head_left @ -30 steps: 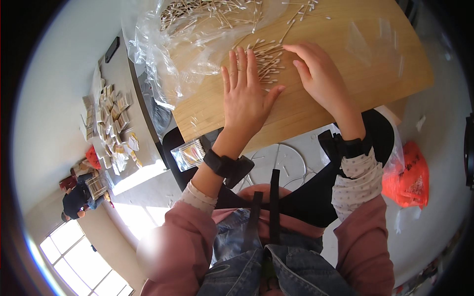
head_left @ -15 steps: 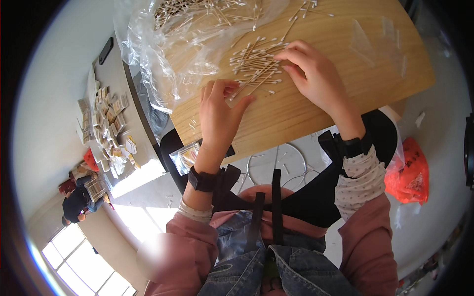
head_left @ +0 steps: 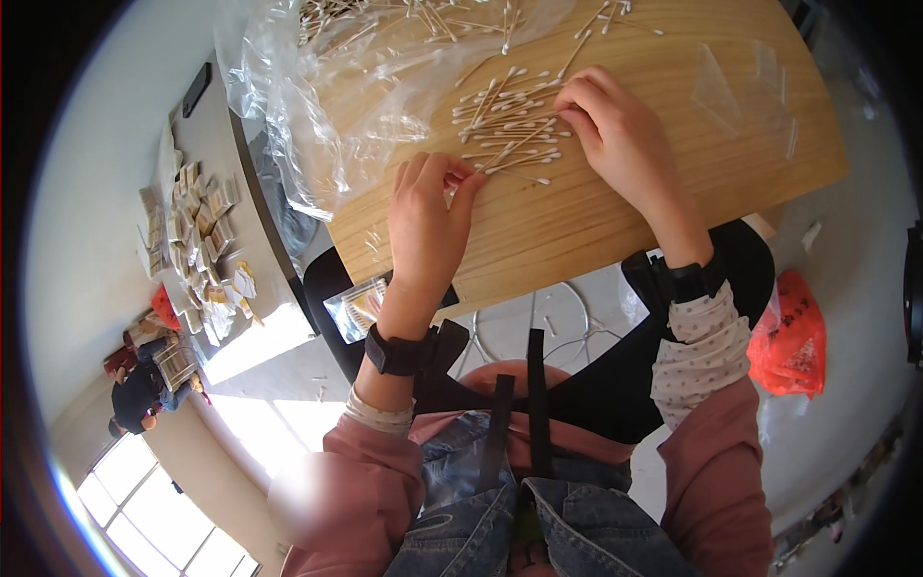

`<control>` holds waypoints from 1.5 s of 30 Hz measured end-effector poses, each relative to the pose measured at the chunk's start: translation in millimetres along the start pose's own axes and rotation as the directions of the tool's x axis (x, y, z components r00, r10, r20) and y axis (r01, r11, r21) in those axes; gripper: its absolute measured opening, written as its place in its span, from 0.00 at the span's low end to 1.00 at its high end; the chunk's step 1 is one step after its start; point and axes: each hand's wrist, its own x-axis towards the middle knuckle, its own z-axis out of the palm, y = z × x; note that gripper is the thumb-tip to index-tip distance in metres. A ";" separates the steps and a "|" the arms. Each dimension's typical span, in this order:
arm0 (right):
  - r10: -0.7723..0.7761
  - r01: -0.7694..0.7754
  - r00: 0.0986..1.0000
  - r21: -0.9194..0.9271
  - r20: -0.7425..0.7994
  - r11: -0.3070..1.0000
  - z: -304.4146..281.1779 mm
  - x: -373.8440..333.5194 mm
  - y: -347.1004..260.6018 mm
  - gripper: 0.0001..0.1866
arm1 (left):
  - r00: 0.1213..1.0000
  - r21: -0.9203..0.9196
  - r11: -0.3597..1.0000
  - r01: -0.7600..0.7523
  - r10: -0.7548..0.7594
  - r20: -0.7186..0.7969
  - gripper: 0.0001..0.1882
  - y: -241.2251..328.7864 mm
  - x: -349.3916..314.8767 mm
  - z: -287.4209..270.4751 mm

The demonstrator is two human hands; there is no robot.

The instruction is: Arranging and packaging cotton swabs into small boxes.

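we find both hands at a loose group of cotton swabs [head_left: 510,125], which lies on the wooden table [head_left: 615,245], near its middle; the swabs have white tips and tan sticks, run mostly crosswise, and overlap at several angles; we note the left hand [head_left: 433,207] at the lower left edge of the group, fingers curled, thumb and forefinger drawn close together beside the swab ends; we cannot tell whether a swab is pinched between them; we note the right hand [head_left: 615,120] at the right edge of the group, fingers bent, thumb and forefinger likewise close at the swab tips; here too we cannot tell whether anything is gripped; we record a larger heap of swabs [head_left: 423,17] on clear plastic sheeting [head_left: 288,125] at the far left of the table; flat clear plastic pieces [head_left: 716,91] lie to the right; we observe a clear packet [head_left: 356,306] beside the left forearm, below the table edge; a red bag [head_left: 790,332] sits at the right; at the left, a grey side table [head_left: 274,236] bears many small packets [head_left: 202,226] and a dark phone [head_left: 197,89].
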 end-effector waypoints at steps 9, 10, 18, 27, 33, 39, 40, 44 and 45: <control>-0.163 0.136 0.943 0.111 0.292 0.985 -15.8 -27.0 -42.1 0.04 | 0.992 -0.045 0.997 0.069 -0.074 -0.106 0.07 -2.4 -11.3 -14.5; -0.143 0.114 0.945 0.115 0.295 0.987 -11.4 -27.8 -40.3 0.04 | 0.989 -0.056 0.993 0.099 -0.105 -0.105 0.07 -1.2 -13.9 -17.5; 0.005 -0.026 0.971 0.084 0.239 0.996 -9.9 -18.3 -21.8 0.07 | 0.996 0.041 0.996 -0.081 0.079 0.031 0.09 11.3 -36.8 -16.8; -0.034 0.008 0.975 0.118 0.221 0.993 -8.2 -16.9 -23.7 0.07 | 0.995 0.036 0.994 -0.103 0.103 0.020 0.12 24.3 -17.1 7.7; -0.021 -0.003 0.977 0.112 0.214 0.994 -7.8 -17.6 -21.1 0.08 | 0.997 0.038 0.997 -0.069 0.071 -0.041 0.09 13.8 1.5 4.6; -0.078 0.070 0.973 0.045 0.218 0.997 -4.4 -17.1 -22.2 0.07 | 0.989 0.048 0.990 -0.136 0.133 0.057 0.08 3.1 11.1 4.7; -0.085 0.081 0.972 0.029 0.219 0.996 -4.3 -16.8 -22.9 0.07 | 0.984 0.077 0.983 -0.167 0.162 0.067 0.08 2.3 11.9 4.3; -0.091 0.089 0.973 0.020 0.214 0.996 -4.8 -16.0 -24.1 0.07 | 0.981 0.107 0.977 -0.183 0.173 0.090 0.07 -0.6 12.3 1.7; -0.094 0.093 0.973 0.017 0.213 0.996 -4.9 -16.0 -24.1 0.07 | 0.977 0.104 0.975 -0.197 0.187 0.103 0.07 -2.5 12.2 0.2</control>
